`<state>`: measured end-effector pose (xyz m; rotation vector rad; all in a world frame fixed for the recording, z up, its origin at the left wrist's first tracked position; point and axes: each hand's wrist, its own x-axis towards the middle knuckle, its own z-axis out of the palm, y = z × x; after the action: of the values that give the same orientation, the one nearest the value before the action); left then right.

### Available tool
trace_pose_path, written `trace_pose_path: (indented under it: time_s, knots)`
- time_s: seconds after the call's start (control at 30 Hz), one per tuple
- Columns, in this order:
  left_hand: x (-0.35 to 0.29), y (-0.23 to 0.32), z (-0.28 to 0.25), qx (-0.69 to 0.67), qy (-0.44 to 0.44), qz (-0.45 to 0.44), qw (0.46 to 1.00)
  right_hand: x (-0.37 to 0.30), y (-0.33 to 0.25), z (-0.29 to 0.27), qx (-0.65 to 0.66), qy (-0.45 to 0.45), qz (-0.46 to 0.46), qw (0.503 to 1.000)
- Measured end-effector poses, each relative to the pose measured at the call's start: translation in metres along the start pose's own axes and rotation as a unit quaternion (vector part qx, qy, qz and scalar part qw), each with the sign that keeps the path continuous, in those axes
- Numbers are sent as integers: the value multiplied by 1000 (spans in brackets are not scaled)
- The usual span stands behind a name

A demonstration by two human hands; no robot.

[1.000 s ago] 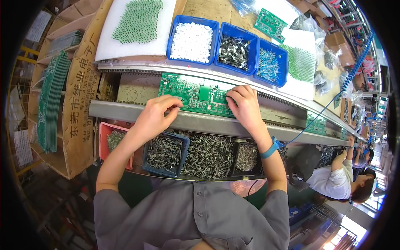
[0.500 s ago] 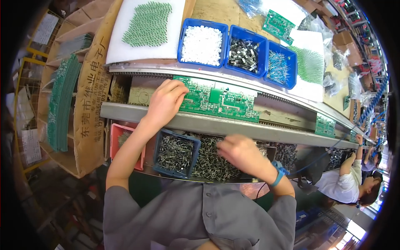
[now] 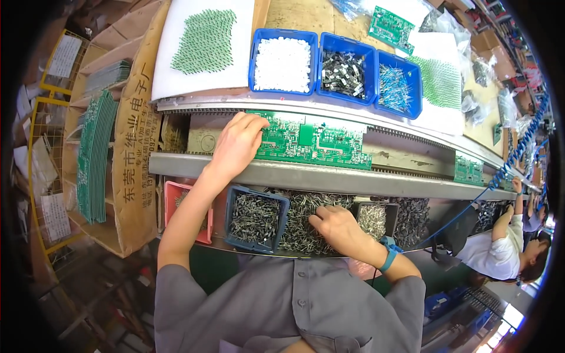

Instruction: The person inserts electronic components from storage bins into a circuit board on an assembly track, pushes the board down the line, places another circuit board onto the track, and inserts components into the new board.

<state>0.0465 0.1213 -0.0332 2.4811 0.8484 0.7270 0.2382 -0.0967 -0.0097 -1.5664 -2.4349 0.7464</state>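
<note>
My left hand (image 3: 238,143) rests at the left end of a green circuit board (image 3: 341,145), which lies in the rail track. Its fingers are curled together over the board, and whatever sits between their tips is hidden. My right hand (image 3: 341,229) has its fingertips pinched at a heap of small dark electronic components with metal leads (image 3: 303,220). Anything in that pinch is too small to make out. A blue wrist strap (image 3: 390,254) with a cord goes round my right wrist. Left of the heap stands a dark blue bin (image 3: 254,219) of similar leaded parts.
Beyond the rail (image 3: 318,172), blue bins hold white parts (image 3: 282,65), black parts (image 3: 342,73) and blue leaded parts (image 3: 394,88). A pink bin (image 3: 170,203) sits left. A cardboard rack (image 3: 132,147) holds stacked boards (image 3: 97,156). Another person (image 3: 497,253) works at right.
My right hand has come slightly down to the heap of components and is no longer blurred. The left hand stays on the board. The whole view has shifted a little.
</note>
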Motion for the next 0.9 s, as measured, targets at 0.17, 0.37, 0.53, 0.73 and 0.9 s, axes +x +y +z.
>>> trace_pose_path:
  time_s: [0.17,0.37,0.53,0.73,0.9]
  knots:
    - [0,0,0,-2,-8,-7,1000,0,-1,0,5,3,-7,1000]
    - [-2,0,3,16,2,-6,1000,0,-2,6,0,6,-3,1000]
    - [-1,-1,4,25,-3,0,1000,-1,-1,7,-16,0,-7,1000]
    - [5,-1,0,34,-24,14,999,0,-1,6,-3,6,-20,1000]
    - [6,5,-2,69,-71,-6,995,-1,-1,9,-6,5,-21,1000]
